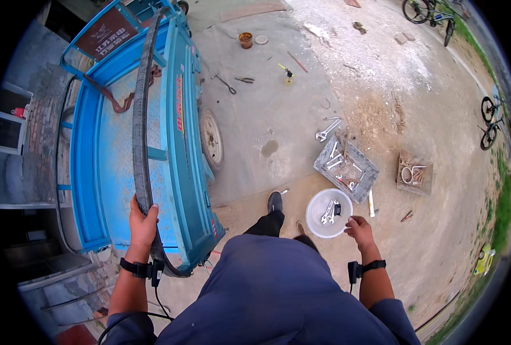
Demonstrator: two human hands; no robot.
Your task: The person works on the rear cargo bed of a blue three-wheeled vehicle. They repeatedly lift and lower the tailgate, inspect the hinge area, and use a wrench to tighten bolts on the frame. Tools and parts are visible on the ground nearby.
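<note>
My left hand (144,223) is wrapped round the black-covered side rail (142,115) of a blue cargo tricycle (175,109), thumb on the side nearer me. The bare metal cargo bed (114,155) lies beyond that rail. At my right, a round white plastic basin (315,227) holds several wrenches (328,213) and a small black object (337,210). My right hand (359,230) overlaps the basin's right edge with its fingers curled together. Whether they grip the rim or something small cannot be told. Both wrists wear black straps with small devices.
A grey tray (369,183) of wrenches and a box of scrap metal (413,178) stand beyond the basin. An adjustable wrench (327,130), pliers (244,79), tongs (225,85) and a brown pot (246,40) are on the concrete. Bicycles (489,122) stand at the far right.
</note>
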